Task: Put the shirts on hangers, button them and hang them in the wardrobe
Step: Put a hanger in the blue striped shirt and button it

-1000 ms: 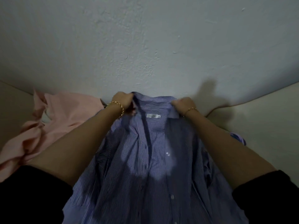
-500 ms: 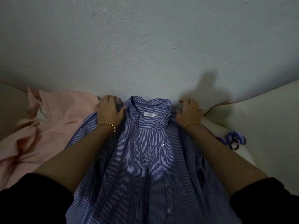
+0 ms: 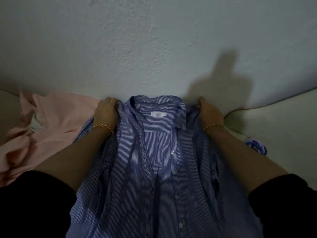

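both forearms extend forward, palms down, one hand at each shoulder of the blue striped shirt (image 3: 154,186). the left hand (image 3: 106,112) curls its fingers round the shoulder fabric on its side; the right hand (image 3: 210,112) pinches the fabric on the other side. the shirt lies front up on a cream surface (image 3: 274,126), collar open, against the wall (image 3: 154,48). count: two shirts, the second a crumpled pink shirt (image 3: 56,127) touching its left edge; four buttons visible; two gold bracelets, one per wrist.

We take this for a room at home, likely a bedroom. A blue striped shirt (image 3: 154,186) and a pink shirt (image 3: 56,124) lie on a cream cushioned surface (image 3: 277,122) against a rough plastered wall (image 3: 154,40).
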